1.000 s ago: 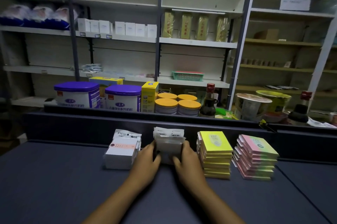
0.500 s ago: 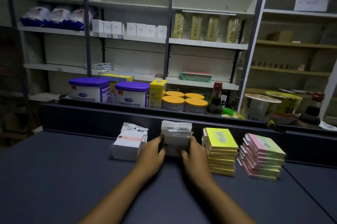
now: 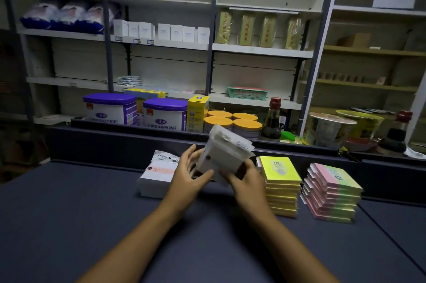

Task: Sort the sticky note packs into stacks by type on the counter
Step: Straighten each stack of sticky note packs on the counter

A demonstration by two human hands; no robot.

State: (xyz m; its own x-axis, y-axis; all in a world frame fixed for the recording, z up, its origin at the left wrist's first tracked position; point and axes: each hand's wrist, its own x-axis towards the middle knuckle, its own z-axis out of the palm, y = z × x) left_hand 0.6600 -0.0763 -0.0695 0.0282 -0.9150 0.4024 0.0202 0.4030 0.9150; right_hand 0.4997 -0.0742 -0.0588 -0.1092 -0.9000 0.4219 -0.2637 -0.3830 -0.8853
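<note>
Plastic-wrapped white packs [image 3: 224, 158], a boxy tilted bundle, sit gripped between my left hand [image 3: 187, 177] and right hand [image 3: 247, 181] above the matte tabletop [image 3: 69, 225].

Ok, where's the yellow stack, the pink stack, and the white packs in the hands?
yellow stack [image 3: 280, 168]: head view, on the top pack's face.
pink stack [image 3: 334, 179]: head view, on the top pack's face.
white packs [image 3: 222, 158]: head view, on the tilted bundle's front face.

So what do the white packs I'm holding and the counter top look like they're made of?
White packs: paper pads in thin clear plastic wrap, judging by the translucent, crinkled flap at the top. Both the left hand and the right hand hold them. Counter: a matte dark blue surface without glare, possibly laminate or a mat.
</note>
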